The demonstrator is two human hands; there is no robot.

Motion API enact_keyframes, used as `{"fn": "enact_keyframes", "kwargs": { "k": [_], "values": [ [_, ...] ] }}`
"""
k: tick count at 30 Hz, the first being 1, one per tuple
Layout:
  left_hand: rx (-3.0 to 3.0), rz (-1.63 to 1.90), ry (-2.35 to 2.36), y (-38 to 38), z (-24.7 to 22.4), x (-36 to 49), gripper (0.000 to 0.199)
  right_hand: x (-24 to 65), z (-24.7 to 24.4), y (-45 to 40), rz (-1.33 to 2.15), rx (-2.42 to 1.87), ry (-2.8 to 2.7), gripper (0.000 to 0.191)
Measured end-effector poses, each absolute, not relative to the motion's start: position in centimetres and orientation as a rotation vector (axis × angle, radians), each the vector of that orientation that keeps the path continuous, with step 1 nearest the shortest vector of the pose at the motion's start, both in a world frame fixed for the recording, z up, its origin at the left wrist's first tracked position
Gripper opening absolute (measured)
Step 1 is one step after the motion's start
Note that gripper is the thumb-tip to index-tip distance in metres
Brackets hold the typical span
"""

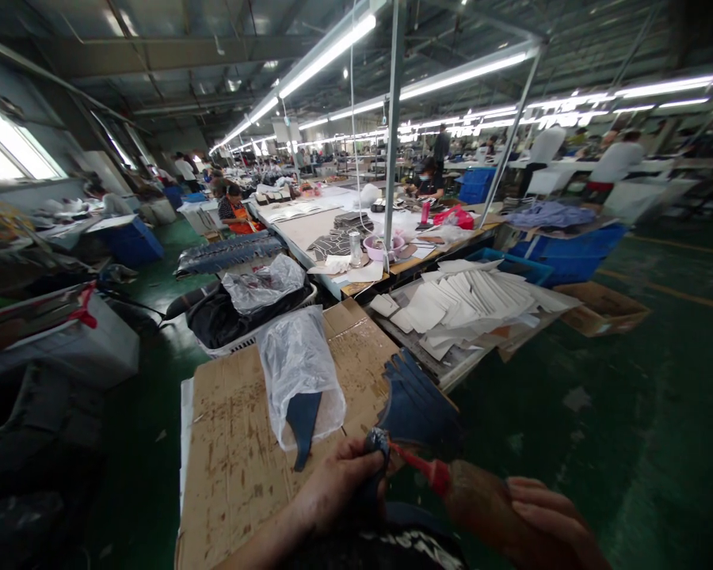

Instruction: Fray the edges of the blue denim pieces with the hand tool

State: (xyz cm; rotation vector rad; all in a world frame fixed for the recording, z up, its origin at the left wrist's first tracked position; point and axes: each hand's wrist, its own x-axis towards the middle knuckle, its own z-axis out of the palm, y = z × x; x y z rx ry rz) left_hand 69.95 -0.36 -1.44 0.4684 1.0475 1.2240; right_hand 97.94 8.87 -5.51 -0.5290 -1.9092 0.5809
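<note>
Left to right from my station. A cardboard sheet (231,443), stained and scuffed, spans the left foreground; beyond its far edge I log a white basket (243,345) loaded with black material and clear plastic. On the cardboard lies a translucent bag (297,348), a dark blue offcut (304,423) protruding from its mouth. My left hand (348,467), near the cardboard's right edge, pinches a small dark blue piece (376,440) between thumb and fingers; the top end of it is whitish. Just above and right, a fanned stack (419,404) of dark blue pieces. A red nozzle (433,473) points left, its tip at the pinched piece; contact I cannot confirm. Farther back, pale sheets (469,301) lie overlapped. The nozzle belongs to a brownish bottle (475,499), tilted, gripped by my right hand (552,518) with fingers curled over it, thumb hidden. Far right: an open carton (615,323) on the green floor.
</note>
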Motion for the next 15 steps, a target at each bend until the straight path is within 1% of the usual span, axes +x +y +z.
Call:
{"fn": "enact_keyframes", "kwargs": {
  "k": [2,5,7,10,12,15],
  "values": [
    [0.499,1.219,1.046,-0.4,-1.4,70.0,0.041,97.9,-5.5,8.9,0.58,-0.492,-1.946,0.028],
    [0.688,1.19,1.146,-0.6,-1.4,69.7,0.042,97.9,-5.5,9.0,0.57,-0.629,-1.91,0.026],
    [1.027,1.186,1.345,-0.9,-1.3,69.2,0.038,98.3,-5.8,9.1,0.651,-0.729,-1.832,0.028],
    [1.803,1.192,1.648,-1.0,-0.6,68.1,0.026,99.0,-6.1,9.3,0.861,-0.796,-1.76,0.028],
    [2.245,1.156,1.712,-0.9,-0.1,67.4,0.029,99.3,-5.9,9.3,0.938,-0.824,-1.769,0.028],
    [2.541,1.09,1.724,-0.5,0.6,66.9,0.031,99.0,-5.5,9.1,0.933,-0.808,-1.802,0.03]
  ]
}}
